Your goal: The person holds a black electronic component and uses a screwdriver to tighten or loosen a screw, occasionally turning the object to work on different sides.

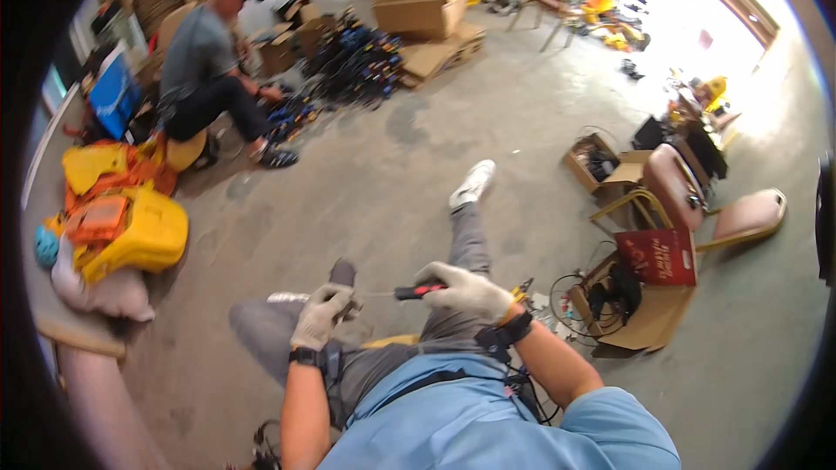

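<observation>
My right hand (pixel 470 293), in a pale work glove, is closed around a screwdriver with a black and red handle (pixel 415 292). Its thin shaft (pixel 376 296) points left toward my other hand. Gloved as well, my left hand (pixel 320 317) grips a dark, rounded part (pixel 343 273) that sticks up past the fingers; its exact kind is unclear. The screwdriver's tip is by this part, but whether they touch I cannot tell. Both hands are above my lap, and black straps circle my wrists.
Right of me lie an open cardboard box (pixel 655 317) with black items and cables, a red box (pixel 656 256) and a tipped chair (pixel 675 182). Yellow and orange gear (pixel 144 226) is heaped at left. A co-worker (pixel 198 65) sits by a pile of dark, cable-like items (pixel 353 65).
</observation>
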